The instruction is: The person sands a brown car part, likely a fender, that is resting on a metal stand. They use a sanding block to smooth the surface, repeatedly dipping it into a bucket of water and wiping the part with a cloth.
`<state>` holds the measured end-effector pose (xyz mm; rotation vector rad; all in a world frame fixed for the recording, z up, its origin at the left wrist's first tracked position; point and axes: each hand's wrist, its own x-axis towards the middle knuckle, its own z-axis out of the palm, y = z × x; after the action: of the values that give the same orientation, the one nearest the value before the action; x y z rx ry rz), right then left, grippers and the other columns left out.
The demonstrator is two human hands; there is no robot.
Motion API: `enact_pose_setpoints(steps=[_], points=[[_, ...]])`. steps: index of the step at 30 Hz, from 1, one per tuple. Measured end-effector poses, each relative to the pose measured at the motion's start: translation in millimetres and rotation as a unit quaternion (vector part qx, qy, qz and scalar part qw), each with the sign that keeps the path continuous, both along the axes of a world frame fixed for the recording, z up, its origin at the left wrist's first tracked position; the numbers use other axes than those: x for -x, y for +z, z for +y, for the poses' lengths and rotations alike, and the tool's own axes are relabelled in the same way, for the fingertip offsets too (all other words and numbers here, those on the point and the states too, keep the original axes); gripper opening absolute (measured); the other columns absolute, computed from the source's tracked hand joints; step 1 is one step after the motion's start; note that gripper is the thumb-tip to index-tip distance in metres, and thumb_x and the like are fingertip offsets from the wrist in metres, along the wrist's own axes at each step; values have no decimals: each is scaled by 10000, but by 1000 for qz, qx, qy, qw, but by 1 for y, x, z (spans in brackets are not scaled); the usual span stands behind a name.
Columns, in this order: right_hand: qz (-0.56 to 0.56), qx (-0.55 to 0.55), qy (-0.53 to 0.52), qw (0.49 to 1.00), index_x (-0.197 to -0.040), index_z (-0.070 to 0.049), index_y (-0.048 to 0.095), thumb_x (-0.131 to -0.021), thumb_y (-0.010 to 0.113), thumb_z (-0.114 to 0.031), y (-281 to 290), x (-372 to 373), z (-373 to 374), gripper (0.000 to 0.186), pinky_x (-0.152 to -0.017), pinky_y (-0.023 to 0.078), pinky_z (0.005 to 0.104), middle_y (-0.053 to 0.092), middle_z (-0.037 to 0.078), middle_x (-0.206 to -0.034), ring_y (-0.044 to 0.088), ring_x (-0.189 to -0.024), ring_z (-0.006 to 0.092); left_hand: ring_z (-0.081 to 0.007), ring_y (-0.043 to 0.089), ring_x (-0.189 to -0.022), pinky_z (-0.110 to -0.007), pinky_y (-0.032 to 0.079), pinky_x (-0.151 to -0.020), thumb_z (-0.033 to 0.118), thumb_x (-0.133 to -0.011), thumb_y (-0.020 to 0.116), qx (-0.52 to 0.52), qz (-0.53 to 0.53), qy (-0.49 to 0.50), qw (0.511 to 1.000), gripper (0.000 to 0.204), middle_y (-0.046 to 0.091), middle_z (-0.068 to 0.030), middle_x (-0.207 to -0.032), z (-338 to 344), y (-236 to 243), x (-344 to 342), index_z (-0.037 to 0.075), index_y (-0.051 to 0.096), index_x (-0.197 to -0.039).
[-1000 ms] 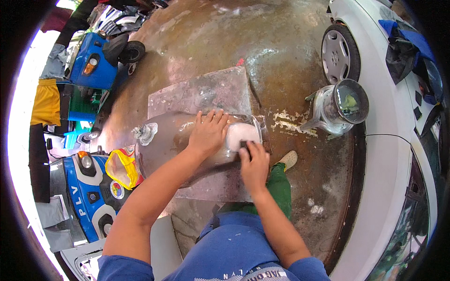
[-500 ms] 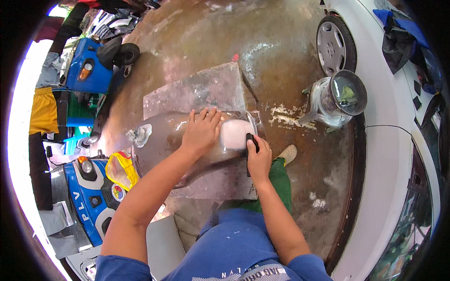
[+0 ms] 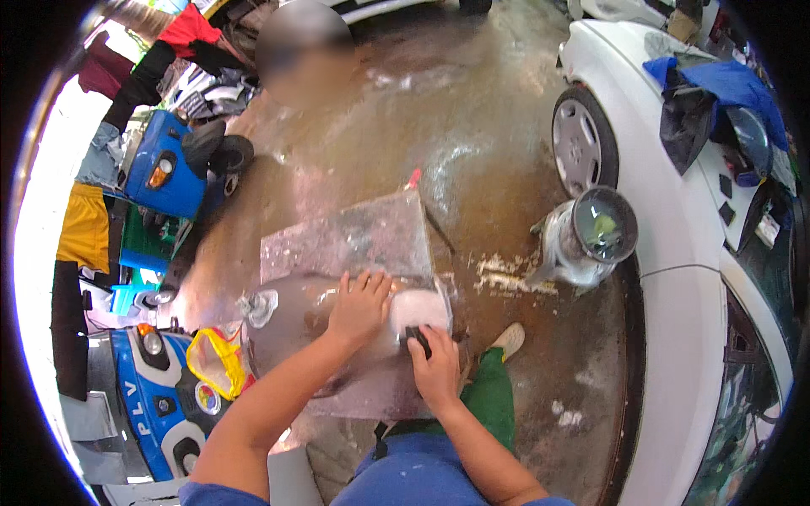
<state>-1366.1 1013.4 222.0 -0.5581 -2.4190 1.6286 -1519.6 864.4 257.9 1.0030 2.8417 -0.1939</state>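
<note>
A glossy grey-brown curved panel (image 3: 285, 316) lies across a worn, low work table (image 3: 350, 239). Near its right end is a smooth white patch (image 3: 420, 305). My left hand (image 3: 360, 308) rests flat on the panel just left of that patch, fingers stretched out. In my right hand (image 3: 437, 364) is a small black block (image 3: 416, 339), gripped between thumb and fingers at the patch's lower edge. The block's underside is hidden. A crumpled, clear-looking clump (image 3: 258, 306) sits at the panel's left end.
On the right, a bucket of water (image 3: 604, 226) stands on a support beside a white car (image 3: 675, 337). Blue vehicles (image 3: 156, 396) and a yellow bag (image 3: 218, 361) are at the left. A person (image 3: 305, 51) is at the far side.
The view has tilted, bringing a person into sight at the far side. My right hand has moved the black block left, from the patch's right edge to its lower edge. My left hand stays on the panel.
</note>
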Motion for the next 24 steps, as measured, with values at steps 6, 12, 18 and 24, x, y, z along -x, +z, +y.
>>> enact_pose_setpoints(steps=[6,12,18,24], points=[[-20,6,-5,1000,-1248,8,708,-1012,650,-304,-35,20,21,396,-1016,471,496,705,213,-1216,623,-1145,441,-337,498,-1418,-633,327,-1192,292,-1033,544,-5,21,1,1000,474,583,-131,-1505,-6,-1,-4,74,580,-1453],[-55,14,-32,998,-1267,39,696,-997,672,-353,-23,23,28,477,-1041,464,497,687,255,-1216,609,-1165,443,-305,528,-1416,-645,317,-1197,336,-1054,508,-6,20,4,1000,481,590,-106,-1508,3,-3,0,89,589,-1459],[-25,5,-3,1000,-1210,43,734,-997,680,-330,-6,3,10,432,-1073,449,472,625,234,-1316,576,-1225,413,-309,530,-1412,-652,324,-1192,330,-1043,518,-8,17,6,1000,480,594,-103,-1502,-1,-3,0,89,590,-1452],[-51,45,-72,995,-1184,35,743,-975,713,-315,-36,39,30,409,-1035,454,489,663,235,-1264,592,-1180,408,-315,522,-1417,-657,316,-1194,330,-1026,554,-11,25,2,1000,481,594,-105,-1499,-2,-6,-1,100,596,-1445]])
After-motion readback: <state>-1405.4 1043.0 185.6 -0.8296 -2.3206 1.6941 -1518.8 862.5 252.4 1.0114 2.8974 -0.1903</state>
